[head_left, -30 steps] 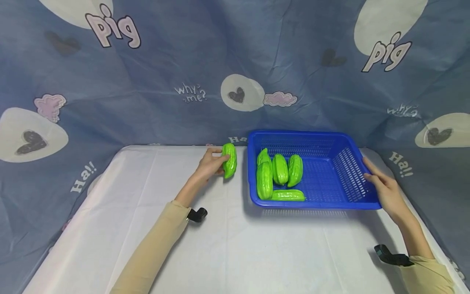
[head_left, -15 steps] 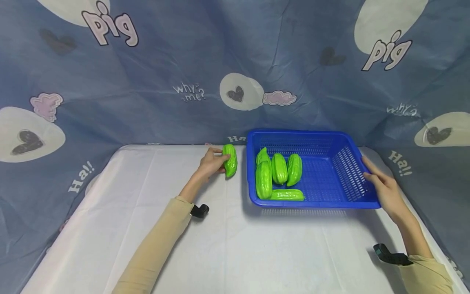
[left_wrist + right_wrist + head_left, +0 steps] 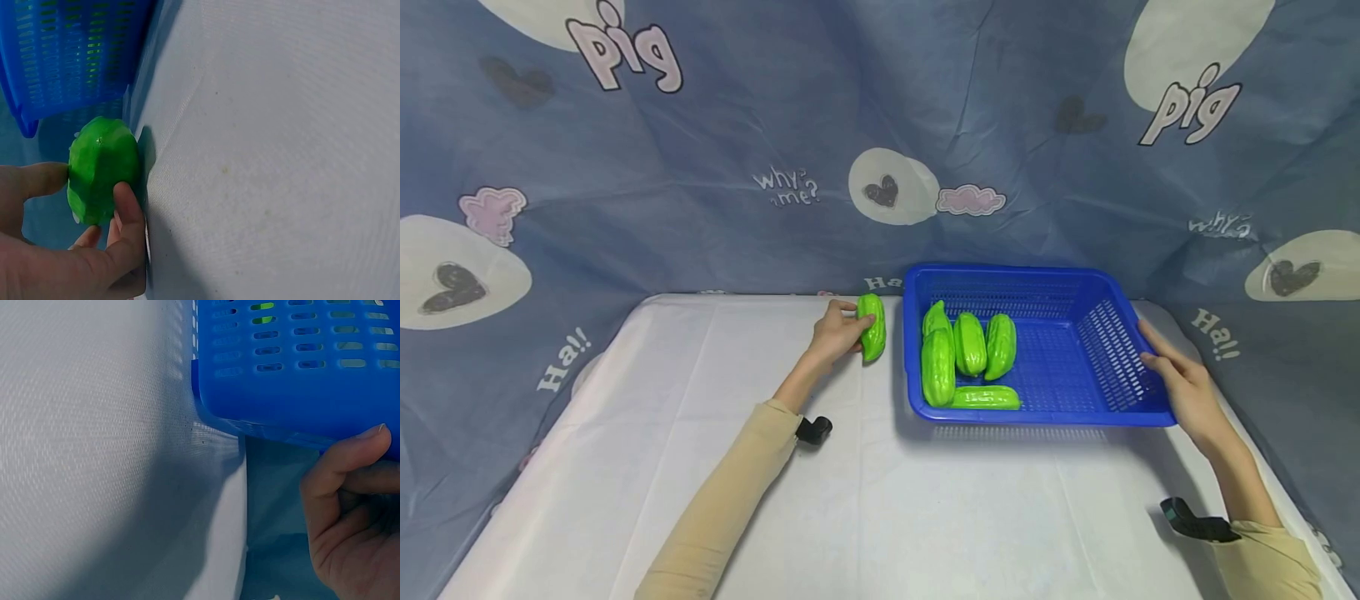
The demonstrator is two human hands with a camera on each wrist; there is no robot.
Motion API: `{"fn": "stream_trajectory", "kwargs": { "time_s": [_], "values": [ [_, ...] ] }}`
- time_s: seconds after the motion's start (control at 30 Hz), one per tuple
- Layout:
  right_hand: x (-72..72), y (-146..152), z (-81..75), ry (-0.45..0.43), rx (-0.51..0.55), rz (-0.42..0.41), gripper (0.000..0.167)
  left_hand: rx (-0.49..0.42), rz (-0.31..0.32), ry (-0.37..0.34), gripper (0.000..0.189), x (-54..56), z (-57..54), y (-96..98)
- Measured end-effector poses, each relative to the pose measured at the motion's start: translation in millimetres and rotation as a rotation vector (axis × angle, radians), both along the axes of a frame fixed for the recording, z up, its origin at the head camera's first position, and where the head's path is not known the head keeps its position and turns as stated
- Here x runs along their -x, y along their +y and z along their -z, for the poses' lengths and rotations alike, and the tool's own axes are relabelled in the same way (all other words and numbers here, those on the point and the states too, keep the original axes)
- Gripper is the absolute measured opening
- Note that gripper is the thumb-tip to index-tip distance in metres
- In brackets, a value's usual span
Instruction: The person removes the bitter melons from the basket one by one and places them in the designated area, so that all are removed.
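Gourd (image 3: 100,162) partly behind fingers (image 3: 129,212), table (image 3: 262,150) contact perhaps hidden

Lone gourd (image 3: 873,329) left of basket (image 3: 1045,418), near back edge of table (image 3: 850,508); five gourds (image 3: 971,344) in basket's left half.

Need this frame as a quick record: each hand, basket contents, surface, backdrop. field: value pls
left hand: pinches one green vegetable, outside the basket, just left of it
right hand: holds the blue basket at its right end
basket contents: five green vegetables visible, one partly hidden
arrangement: grouped toward the left; four point roughly front to back, one lies crosswise along the near wall
surface: white cloth
backdrop: blue printed fabric
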State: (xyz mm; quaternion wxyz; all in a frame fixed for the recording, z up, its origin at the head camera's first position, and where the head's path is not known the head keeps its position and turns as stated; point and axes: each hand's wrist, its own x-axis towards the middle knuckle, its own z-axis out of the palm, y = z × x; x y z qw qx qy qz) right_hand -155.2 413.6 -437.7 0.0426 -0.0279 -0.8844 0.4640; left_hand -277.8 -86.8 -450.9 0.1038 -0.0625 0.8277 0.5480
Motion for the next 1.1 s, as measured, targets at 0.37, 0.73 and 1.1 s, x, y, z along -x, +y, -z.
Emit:
{"fn": "stream_trajectory", "kwargs": {
  "time_s": [0.37,0.73,1.1],
  "values": [
    [0.2,0.4,1.4,-0.009,0.012,0.012,0.054,0.025,-0.006,-0.016,0.059,0.0,-0.7,0.1],
    [1.1,1.4,1.7,-0.005,0.013,0.002,0.055,0.036,-0.02,-0.025,0.058,-0.8,-2.0,-0.6],
    [1.0,1.8,1.6,-0.009,-0.001,0.004,0.055,0.026,-0.023,-0.02,0.058,-5.1,-7.0,-6.1]
  ]
}}
